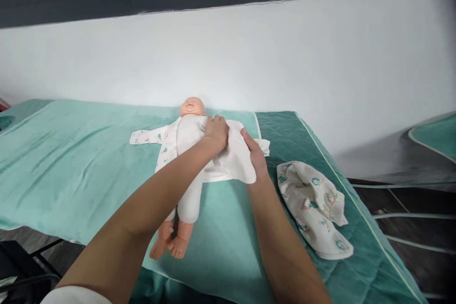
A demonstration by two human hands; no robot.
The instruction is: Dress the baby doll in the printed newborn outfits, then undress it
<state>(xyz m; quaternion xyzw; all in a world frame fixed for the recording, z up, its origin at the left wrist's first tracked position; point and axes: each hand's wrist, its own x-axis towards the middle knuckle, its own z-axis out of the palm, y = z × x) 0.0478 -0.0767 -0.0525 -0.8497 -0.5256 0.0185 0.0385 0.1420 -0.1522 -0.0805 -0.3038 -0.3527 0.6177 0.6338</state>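
A baby doll [192, 104] lies on its back on the green cover, its bare feet towards me. It wears a white undergarment and a white printed baby jacket [167, 149], spread open at the front. One sleeve stretches out to the left, and the end of the other shows beyond my right hand. My left hand [217, 132] is closed on the jacket by the doll's chest; what lies under its fingers is hidden. The jacket's white inner side [237, 159] is turned up between my hands. My right hand [255, 152] grips its outer edge, thumb on top.
A crumpled white printed baby garment [309, 209] lies on the dark green quilted pad [359, 256] to the right. The light green cover [89, 152] spreads left. A white wall [228, 57] rises behind the bed. Another green surface [436, 135] stands at far right.
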